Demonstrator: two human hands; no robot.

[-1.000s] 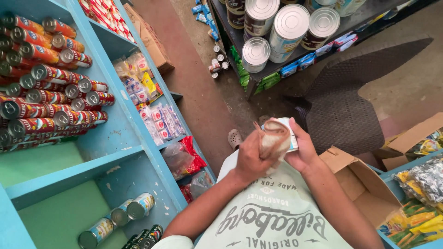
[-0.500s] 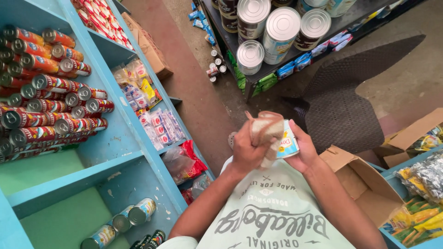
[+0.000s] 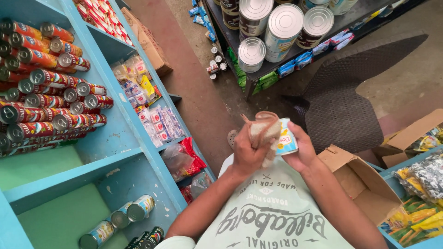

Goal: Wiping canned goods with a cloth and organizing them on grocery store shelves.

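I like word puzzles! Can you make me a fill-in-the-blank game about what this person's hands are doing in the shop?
1. The right hand holds a small ____ with a pale blue label.
2. The left hand presses a crumpled beige ____ against it.
3. The shelves on the left are painted ____.
4. Beside the right arm sits an open cardboard ____.

Missing words: can; cloth; blue; box

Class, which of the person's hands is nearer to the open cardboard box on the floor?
Right. The right hand, holding a small can, is just above and left of the box. The left hand, gripping a cloth, lies farther left, beyond the can.
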